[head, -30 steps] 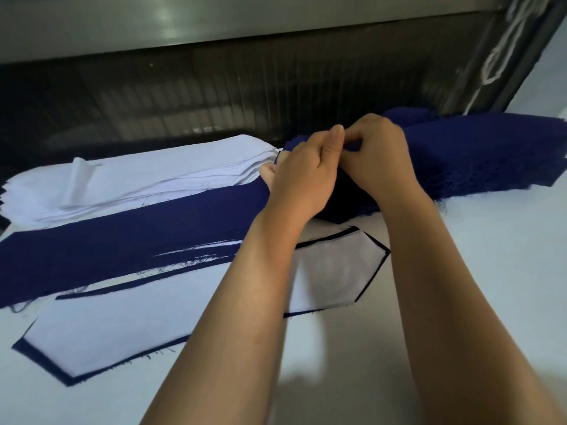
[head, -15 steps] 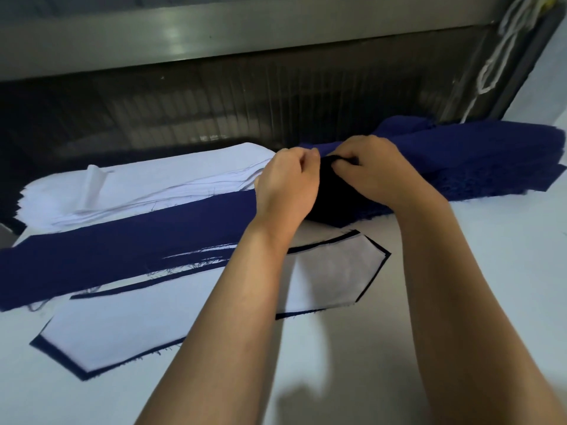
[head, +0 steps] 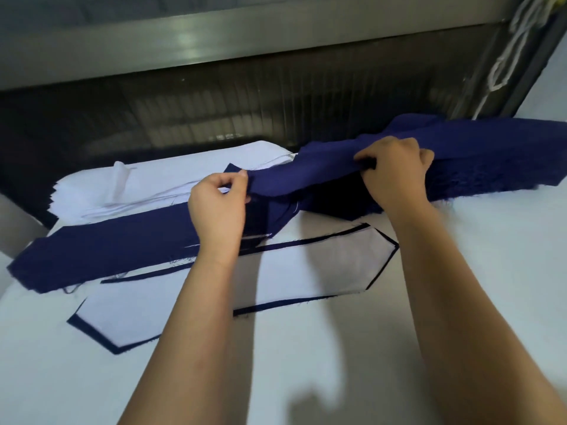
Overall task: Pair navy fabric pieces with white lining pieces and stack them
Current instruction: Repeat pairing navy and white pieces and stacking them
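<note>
A navy fabric piece (head: 306, 170) hangs lifted between both hands. My left hand (head: 219, 207) pinches its left end. My right hand (head: 395, 170) grips it further right, over the thick navy stack (head: 503, 157) at the back right. Another long navy piece (head: 107, 253) lies flat on the table to the left. In front of it lies a paired piece, a white lining (head: 276, 280) on navy with a dark border showing. A stack of white lining pieces (head: 159, 185) sits at the back left.
The white table (head: 491, 271) stretches to the right and toward me. A dark ribbed wall with a metal rail (head: 245, 50) runs along the back. A white cord (head: 509, 50) hangs at the top right corner.
My hands were together at the navy stack's left end. Now they have drawn apart, my left hand pulling one navy piece leftward off the stack.
</note>
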Demonstrator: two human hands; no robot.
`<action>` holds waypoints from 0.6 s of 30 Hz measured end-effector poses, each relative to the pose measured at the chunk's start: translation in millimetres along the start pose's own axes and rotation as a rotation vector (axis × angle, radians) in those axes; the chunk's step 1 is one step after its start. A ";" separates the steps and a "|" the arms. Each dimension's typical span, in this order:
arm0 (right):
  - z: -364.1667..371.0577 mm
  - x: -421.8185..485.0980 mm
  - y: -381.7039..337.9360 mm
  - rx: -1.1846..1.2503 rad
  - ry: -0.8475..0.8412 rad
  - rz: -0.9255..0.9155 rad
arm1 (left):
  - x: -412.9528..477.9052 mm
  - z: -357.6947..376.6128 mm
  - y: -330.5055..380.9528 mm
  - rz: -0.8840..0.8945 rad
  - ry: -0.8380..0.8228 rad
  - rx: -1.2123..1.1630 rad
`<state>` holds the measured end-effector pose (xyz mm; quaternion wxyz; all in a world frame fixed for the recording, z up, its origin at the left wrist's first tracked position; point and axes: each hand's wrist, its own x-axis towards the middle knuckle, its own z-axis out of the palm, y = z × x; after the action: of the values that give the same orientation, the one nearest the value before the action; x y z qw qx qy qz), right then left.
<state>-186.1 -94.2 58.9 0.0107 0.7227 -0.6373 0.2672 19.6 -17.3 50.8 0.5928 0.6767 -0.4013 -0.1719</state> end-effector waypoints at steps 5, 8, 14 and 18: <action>1.9 -18.3 -0.1 -0.024 0.103 0.109 | -0.1 -37.7 -14.5 -0.003 0.115 -0.045; 0.4 -25.5 1.4 -0.022 0.142 0.115 | 0.5 -58.2 -26.3 -0.007 0.146 -0.083; -2.9 -43.4 7.6 -0.037 0.190 0.092 | -6.2 -110.7 -54.9 -0.051 0.128 -0.080; -3.5 -54.1 12.2 0.002 0.218 0.079 | -8.5 -143.4 -71.6 0.000 0.135 -0.004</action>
<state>-201.1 -45.7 36.3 0.0688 0.6636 -0.6602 0.3451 140.2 82.5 15.6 0.6199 0.6855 -0.3602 -0.1267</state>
